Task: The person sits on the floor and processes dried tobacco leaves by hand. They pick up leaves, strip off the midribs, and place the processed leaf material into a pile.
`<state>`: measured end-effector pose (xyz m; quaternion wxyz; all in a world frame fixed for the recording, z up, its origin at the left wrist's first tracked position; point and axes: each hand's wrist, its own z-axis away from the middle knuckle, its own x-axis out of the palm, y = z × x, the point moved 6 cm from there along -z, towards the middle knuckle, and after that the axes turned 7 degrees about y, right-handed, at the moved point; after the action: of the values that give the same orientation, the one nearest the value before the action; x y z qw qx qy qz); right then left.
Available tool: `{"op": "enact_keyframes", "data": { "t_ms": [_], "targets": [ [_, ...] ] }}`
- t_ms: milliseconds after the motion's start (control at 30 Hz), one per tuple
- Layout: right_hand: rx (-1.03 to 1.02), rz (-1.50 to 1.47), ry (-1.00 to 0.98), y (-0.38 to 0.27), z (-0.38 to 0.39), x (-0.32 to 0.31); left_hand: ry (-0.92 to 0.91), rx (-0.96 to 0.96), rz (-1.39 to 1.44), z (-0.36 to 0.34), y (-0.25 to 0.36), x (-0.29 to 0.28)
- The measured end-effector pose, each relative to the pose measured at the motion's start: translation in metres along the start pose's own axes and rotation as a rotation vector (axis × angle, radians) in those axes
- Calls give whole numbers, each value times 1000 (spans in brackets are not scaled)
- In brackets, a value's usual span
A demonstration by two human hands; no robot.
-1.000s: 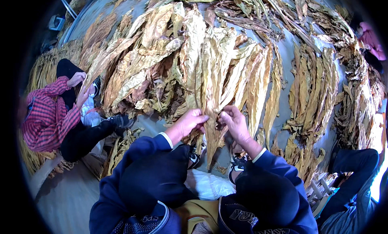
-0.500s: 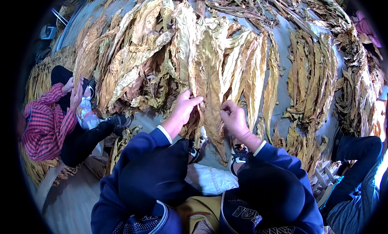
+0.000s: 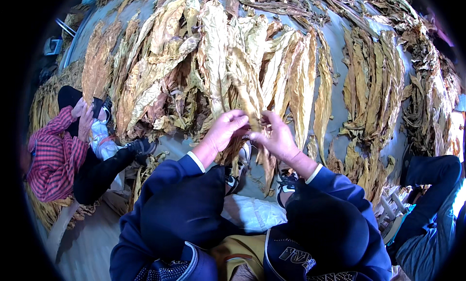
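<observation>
A long tan dried tobacco leaf [image 3: 246,94] stretches from the heap down between my hands, folded inward along its length. My left hand [image 3: 224,133] pinches its left side, thumb pointing toward the leaf. Gripping the other edge, my right hand [image 3: 278,139] has its thumb across the lower part and its fingers curled. Below my hands the leaf's brown tip [image 3: 267,167] hangs toward the floor between my shoes. More pale dried leaves [image 3: 301,87] lie side by side just beyond my right hand. My left fingertips are partly hidden behind the leaf.
A large heap of dried leaves [image 3: 162,77] lies ahead to the left, with another bundle [image 3: 371,82] to the right. On the left, a person in a red checked shirt [image 3: 56,157] holds a leaf. Another person's bent leg [image 3: 429,184] is at the right. White sheeting [image 3: 255,214] lies between my feet.
My hands have come closer together, the right one moving left onto the leaf. The leaf, flat and spread before, is now folded narrower. The person at left has shifted slightly.
</observation>
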<state>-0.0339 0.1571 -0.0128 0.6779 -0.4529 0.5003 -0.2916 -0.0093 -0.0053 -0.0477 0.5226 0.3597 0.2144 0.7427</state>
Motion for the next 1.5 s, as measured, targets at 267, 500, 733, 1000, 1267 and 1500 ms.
{"op": "enact_keyframes", "data": {
  "t_ms": [267,500,733,1000,1267,1500],
  "targets": [
    [467,-823,151,64,8,-1,-83,60,-203,-5,7,3],
    [342,-324,324,3,-15,-18,-423,-74,-272,21,-20,37],
    [118,-289,115,-20,-14,-23,-47,37,-48,12,3,22],
    [349,578,475,145,26,-69,-29,133,127,0,15,6],
    [302,137,811,134,42,-86,64,167,152,5,15,-19],
    [504,473,541,192,57,-88,80,124,107,-7,8,-4]
  ]
}}
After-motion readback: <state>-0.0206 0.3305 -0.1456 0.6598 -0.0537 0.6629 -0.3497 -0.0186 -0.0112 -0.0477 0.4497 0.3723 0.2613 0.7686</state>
